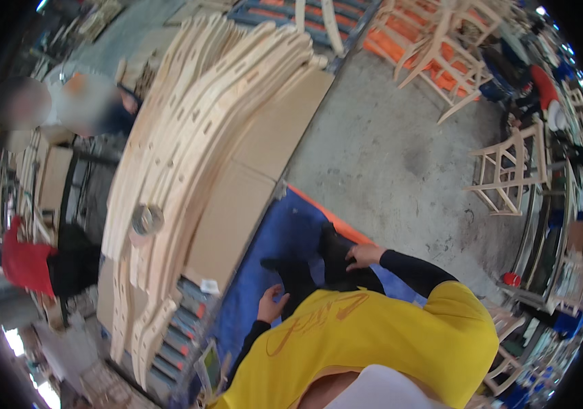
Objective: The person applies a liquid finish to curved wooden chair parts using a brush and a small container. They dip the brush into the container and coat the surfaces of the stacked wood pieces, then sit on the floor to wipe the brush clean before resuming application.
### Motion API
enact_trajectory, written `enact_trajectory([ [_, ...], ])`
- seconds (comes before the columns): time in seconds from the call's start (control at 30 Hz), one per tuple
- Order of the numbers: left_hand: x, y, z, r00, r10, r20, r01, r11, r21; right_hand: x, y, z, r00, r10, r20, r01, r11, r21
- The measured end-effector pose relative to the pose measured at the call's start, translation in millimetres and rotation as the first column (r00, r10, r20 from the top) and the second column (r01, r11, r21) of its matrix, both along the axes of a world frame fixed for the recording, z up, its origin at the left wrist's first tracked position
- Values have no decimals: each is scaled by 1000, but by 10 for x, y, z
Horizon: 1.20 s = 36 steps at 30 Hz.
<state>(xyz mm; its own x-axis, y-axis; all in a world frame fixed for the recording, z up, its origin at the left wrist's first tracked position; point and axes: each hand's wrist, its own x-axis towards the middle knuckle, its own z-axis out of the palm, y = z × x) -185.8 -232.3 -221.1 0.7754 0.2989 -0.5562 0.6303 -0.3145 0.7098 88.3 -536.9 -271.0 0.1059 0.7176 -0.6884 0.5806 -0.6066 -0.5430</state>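
My left hand (272,305) hangs beside my dark trouser leg, its fingers loosely curved and apart, with nothing in it. On the other side, my right hand (365,256) is close to my other leg; its fingers are slightly bent and apart, and I see nothing in it. To the left of my hands lies a large stack of curved pale wooden furniture parts (189,129) with slots cut in them. A roll of clear tape (147,220) rests on these parts. Beneath the stack is a sheet of brown cardboard (264,129). Neither hand touches the wood.
A blue mat (264,235) with an orange edge lies under my feet. Grey slats (177,341) show below the stack. Wooden chair frames (510,170) stand to the right on the concrete floor (387,150). A person in red (29,266) is at the left; others work farther off.
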Motion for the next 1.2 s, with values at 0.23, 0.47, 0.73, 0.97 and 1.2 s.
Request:
enact_trajectory([
  [0.23, -226, -890, -157, 992, -123, -18, 122, 992, -22, 396, -475, 101, 990, -60, -130, 65, 997, 30],
  [0.47, 54, -1190, -160, 969, -213, -121, 216, 976, 4, 474, -672, -27, 988, -25, -155, 28, 999, 17],
  [0.73, -479, -1573, -616, 989, 103, -109, -127, 962, -243, 341, -914, 71, 976, -42, -215, 60, 995, 78],
  [0.97, -464, -1651, -504, 984, 18, -175, -84, 921, -381, 622, -808, 9, 956, 22, -294, -31, 999, -26],
  [1.2, -12, -1647, 89, 937, -180, -300, 46, 913, -405, 1031, -1137, -413, 806, 227, -546, -309, 949, -62],
])
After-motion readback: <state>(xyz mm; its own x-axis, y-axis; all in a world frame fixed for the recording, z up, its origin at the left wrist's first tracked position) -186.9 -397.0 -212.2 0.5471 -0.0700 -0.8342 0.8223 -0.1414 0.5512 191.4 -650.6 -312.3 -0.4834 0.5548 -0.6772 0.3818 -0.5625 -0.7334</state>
